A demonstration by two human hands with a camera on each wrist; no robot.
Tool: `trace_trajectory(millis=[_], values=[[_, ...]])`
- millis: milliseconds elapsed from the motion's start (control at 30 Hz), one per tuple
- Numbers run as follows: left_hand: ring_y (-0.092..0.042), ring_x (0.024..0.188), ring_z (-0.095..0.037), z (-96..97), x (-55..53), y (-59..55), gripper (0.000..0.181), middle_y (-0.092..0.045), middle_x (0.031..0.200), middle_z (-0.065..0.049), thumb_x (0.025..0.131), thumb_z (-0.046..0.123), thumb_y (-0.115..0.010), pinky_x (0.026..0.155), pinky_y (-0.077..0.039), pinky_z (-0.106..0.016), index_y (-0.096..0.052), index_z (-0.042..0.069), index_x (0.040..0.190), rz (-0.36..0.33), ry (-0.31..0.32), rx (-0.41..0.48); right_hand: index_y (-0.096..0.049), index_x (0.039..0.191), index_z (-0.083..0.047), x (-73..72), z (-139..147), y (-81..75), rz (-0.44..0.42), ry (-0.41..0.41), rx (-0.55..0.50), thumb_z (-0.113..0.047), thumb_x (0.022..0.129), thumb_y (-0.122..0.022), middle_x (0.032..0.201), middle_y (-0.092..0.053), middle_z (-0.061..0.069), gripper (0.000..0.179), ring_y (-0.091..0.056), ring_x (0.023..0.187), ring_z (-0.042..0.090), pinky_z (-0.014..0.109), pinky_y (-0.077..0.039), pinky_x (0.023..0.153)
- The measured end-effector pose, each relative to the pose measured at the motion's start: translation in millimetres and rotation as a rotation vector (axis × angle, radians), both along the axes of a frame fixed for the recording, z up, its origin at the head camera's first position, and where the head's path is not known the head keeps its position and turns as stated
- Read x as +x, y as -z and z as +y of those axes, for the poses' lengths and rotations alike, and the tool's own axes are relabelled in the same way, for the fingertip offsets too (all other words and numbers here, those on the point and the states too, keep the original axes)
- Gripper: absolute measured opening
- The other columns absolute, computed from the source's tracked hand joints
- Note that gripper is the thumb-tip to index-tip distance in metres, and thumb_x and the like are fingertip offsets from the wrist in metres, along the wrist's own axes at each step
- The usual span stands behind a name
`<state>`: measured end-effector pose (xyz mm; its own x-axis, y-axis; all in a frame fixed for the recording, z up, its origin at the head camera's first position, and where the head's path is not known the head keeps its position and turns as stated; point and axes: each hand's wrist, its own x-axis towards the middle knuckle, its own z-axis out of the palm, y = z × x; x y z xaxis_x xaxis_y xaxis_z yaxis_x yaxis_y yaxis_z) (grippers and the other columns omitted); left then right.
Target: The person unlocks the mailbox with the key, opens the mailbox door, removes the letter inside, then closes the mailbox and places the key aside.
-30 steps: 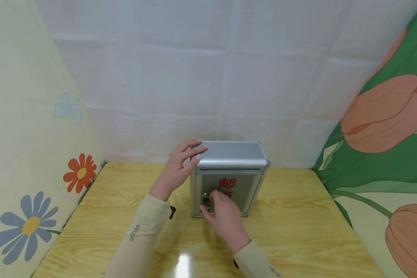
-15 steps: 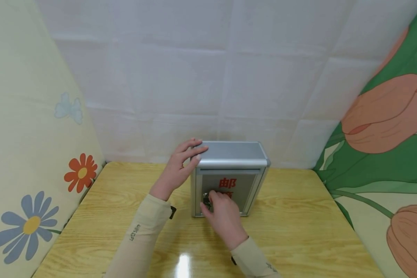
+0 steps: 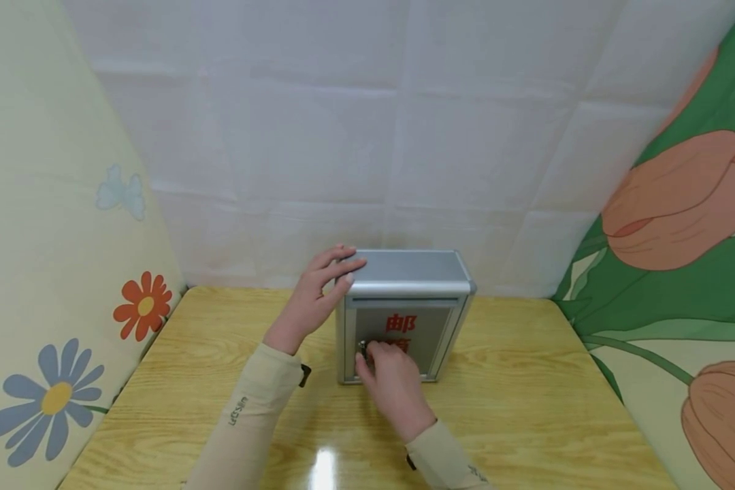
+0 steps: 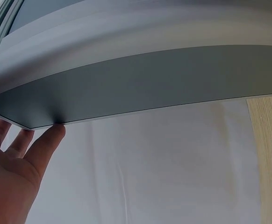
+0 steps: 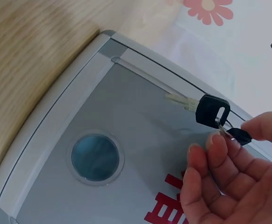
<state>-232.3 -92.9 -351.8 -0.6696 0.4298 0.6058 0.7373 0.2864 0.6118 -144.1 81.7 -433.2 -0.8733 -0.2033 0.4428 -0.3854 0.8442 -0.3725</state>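
Note:
A grey metal mailbox [image 3: 413, 269] with red characters on its front stands upright on the table. My left hand [image 3: 309, 299] rests on its upper left corner, fingers fairly straight across the edge; the left wrist view shows the thumb against the panel edge. Low on the left of the front, my right hand [image 3: 395, 384] pinches the small black head of a key [image 5: 240, 136] between thumb and fingers. From the ring on it hangs a second key [image 5: 211, 110] with a larger black head and a bare blade. The pinched key's blade is hidden.
The wooden table [image 3: 220, 354] carries the box near its back edge. Behind hangs a white cloth [image 3: 318, 136]. Flower-printed cloths stand at the left [image 3: 55, 258] and right [image 3: 667, 299]. A round window [image 5: 96, 157] is set in the mailbox's front.
My right hand has turned slightly at the key, and the dark key heads look narrower in the head view. My left hand and the mailbox have stayed in place.

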Motion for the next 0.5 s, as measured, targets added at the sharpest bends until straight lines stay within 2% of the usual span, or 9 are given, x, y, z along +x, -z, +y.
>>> trace_trajectory(millis=[233,500], values=[[-0.022,0.141,-0.027,-0.2,-0.8,0.3,0.036,-0.04,0.146,-0.008,0.102,0.028,-0.048,0.111,-0.024,-0.046,-0.058,0.015,0.134,0.014,0.0,0.001,-0.045,0.064,-0.02,0.8,-0.7,1.0,-0.082,-0.017,-0.103,-0.025,0.098,-0.054,0.055,-0.041,-0.009,0.035,-0.036,0.044,0.004,0.021,-0.033,0.039],[-0.022,0.141,-0.028,0.6,-1.1,1.1,0.035,-0.04,0.146,-0.009,0.102,0.024,-0.049,0.109,-0.026,-0.049,-0.058,0.013,0.134,0.015,0.009,0.013,-0.047,0.066,-0.021,-0.2,-0.3,-0.9,-0.048,0.029,-0.1,-0.034,0.097,-0.055,0.055,-0.04,-0.009,0.035,-0.035,0.045,0.005,0.022,-0.03,0.04]])
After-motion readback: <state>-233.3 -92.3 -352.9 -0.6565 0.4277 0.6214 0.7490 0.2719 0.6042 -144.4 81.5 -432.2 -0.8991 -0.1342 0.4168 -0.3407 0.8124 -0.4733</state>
